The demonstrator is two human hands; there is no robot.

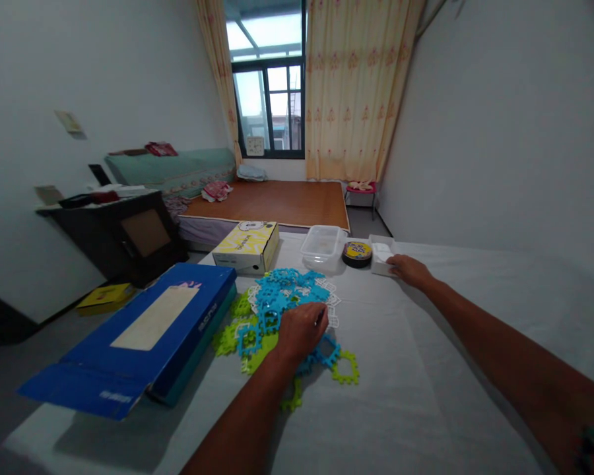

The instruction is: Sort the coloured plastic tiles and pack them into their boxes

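My left hand (303,330) is curled closed over a pile of interlocking toothed plastic pieces. Blue pieces (277,287) lie mostly on top, with green pieces (228,336) spread to the left and below. White lattice pieces (333,310) stick out on the right side. What the left fingers hold, if anything, is hidden. Farther away, my right hand (410,270) grips the near right side of a small open white box (382,267), which has something white inside. Just left of that box sits a round black tin (357,254) with a yellow lid.
A clear plastic container (323,245) stands behind the pile, beside a yellow and white box (250,247). A large blue box (178,323) with its flap out lies at left on the white-covered table (426,396). A bed (287,201) is beyond.
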